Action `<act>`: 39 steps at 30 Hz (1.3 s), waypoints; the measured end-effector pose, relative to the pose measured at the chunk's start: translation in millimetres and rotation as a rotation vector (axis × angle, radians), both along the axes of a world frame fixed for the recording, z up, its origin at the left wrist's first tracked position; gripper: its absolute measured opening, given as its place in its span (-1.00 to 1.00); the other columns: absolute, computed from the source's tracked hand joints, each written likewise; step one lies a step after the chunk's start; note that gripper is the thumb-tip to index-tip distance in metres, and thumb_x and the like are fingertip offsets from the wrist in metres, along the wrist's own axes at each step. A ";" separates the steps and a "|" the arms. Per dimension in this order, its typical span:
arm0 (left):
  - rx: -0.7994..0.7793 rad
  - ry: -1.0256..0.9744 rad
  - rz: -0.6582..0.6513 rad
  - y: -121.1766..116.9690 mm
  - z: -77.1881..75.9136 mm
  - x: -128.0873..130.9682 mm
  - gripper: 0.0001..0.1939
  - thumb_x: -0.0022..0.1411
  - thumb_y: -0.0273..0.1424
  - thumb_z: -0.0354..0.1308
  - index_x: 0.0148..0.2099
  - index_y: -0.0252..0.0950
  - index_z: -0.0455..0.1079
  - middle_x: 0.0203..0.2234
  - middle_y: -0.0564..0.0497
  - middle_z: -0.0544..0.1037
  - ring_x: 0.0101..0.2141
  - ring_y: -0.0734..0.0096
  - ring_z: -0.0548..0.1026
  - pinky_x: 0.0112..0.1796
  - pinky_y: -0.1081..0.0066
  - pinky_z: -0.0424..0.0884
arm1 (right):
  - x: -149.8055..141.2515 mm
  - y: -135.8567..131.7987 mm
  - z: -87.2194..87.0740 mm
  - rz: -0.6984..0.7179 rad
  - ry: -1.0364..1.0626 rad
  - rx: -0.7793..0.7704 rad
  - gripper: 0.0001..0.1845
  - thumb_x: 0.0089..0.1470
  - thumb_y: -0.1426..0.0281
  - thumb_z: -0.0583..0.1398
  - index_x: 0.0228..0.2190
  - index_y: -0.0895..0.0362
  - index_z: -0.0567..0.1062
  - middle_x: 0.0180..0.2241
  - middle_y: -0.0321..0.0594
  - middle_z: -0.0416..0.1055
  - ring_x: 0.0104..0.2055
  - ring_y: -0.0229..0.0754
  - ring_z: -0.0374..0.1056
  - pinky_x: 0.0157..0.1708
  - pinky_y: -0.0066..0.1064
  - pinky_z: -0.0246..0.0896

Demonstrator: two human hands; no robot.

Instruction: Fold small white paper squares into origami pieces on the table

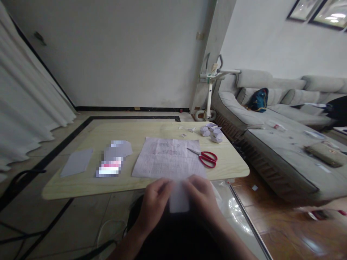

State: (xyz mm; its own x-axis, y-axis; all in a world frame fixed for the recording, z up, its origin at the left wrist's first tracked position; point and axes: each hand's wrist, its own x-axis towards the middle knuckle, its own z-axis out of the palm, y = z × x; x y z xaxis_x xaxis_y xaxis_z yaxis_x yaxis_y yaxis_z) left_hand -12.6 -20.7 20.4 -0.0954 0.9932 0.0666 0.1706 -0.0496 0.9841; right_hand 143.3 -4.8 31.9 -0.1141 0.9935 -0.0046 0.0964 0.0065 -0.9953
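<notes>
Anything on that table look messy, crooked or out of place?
Slightly. Small paper scraps lie scattered at the far edge near the folded paper shapes, and the large sheet lies askew. The red scissors rest on its corner, blades shut.

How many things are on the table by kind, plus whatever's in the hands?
Small white paper piece held in both hands: 1
Large written sheet: 1
Blank grey sheet: 1
Red-handled scissors: 1
Cluster of folded paper shapes: 1
Total: 5, leaving out the blurred stack and tiny scraps.
</notes>
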 end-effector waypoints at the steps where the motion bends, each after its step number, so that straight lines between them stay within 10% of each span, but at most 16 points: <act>1: -0.001 0.008 0.000 0.1 -0.3 -0.2 -0.68 0.23 -0.20 0.13 -0.44 -0.33 0.47 -0.58 0.07 0.47 -0.49 0.42 0.40 -0.48 0.53 0.33 | 0.0 0.2 0.2 0.003 0.004 -0.001 -0.60 0.02 0.11 0.24 -0.60 0.17 0.39 -0.63 -0.36 0.21 -0.54 -0.31 0.10 -0.58 -0.51 0.03; 39: -0.020 0.014 -0.052 -1.7 -2.9 -1.3 -0.68 0.23 -0.18 0.14 -0.44 -0.31 0.43 -0.59 0.09 0.43 -0.51 0.44 0.37 -0.50 0.54 0.30 | 1.7 -1.4 2.3 0.034 0.023 -0.036 -0.63 0.00 0.13 0.24 -0.59 0.18 0.43 -0.62 -0.33 0.25 -0.54 -0.29 0.14 -0.57 -0.49 0.05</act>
